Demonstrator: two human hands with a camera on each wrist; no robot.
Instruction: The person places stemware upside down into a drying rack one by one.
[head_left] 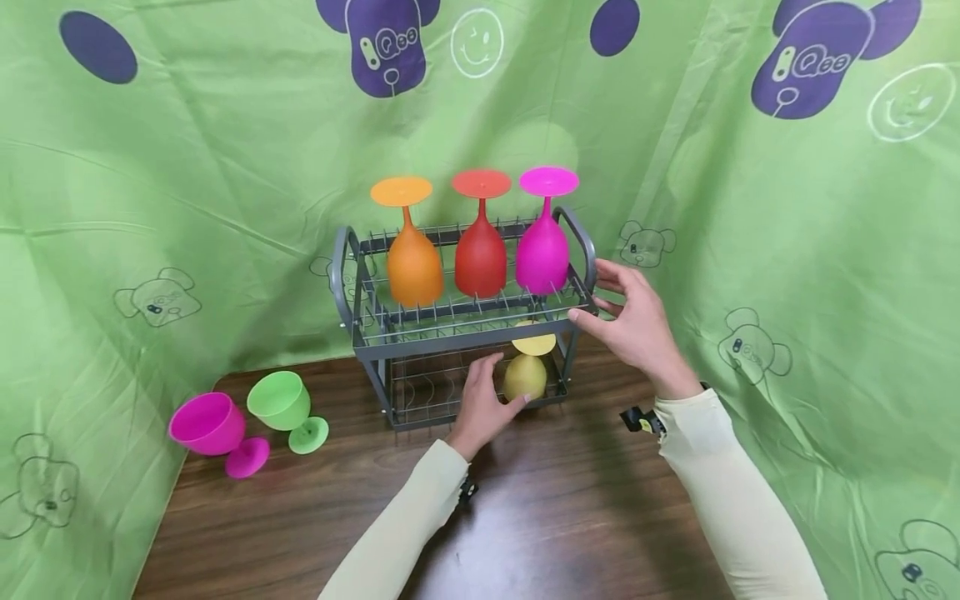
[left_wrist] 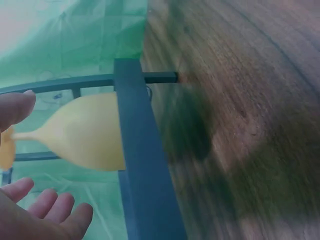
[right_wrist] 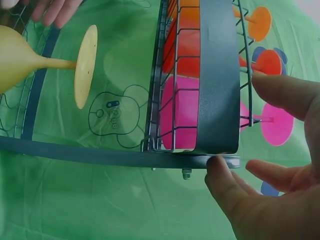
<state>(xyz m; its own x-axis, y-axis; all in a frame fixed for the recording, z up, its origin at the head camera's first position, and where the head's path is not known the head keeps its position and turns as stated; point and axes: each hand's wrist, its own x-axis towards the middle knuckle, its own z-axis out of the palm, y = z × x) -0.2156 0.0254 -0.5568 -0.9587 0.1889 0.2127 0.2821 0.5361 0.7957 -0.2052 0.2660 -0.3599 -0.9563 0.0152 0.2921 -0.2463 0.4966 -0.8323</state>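
Observation:
A dark grey two-tier dish rack [head_left: 450, 340] stands on the wooden table. On its upper tier, orange [head_left: 415, 268], red [head_left: 481, 260] and magenta [head_left: 542, 254] wine goblets stand upside down in a row. A yellow goblet [head_left: 525, 377] is upside down at the right of the lower tier. My left hand [head_left: 482, 408] is just left of it, thumb and fingers spread apart; in the left wrist view a gap shows between them and the yellow goblet [left_wrist: 85, 132]. My right hand [head_left: 637, 321] touches the rack's upper right corner, its thumb in front and its fingers spread along the side.
To the rack's left, a magenta goblet [head_left: 208, 425] and a green goblet [head_left: 281, 402] lie tipped on the table [head_left: 525, 517]. A green printed cloth [head_left: 247, 192] hangs behind the rack and along both sides. Handles [head_left: 577, 237] rise at the rack's ends.

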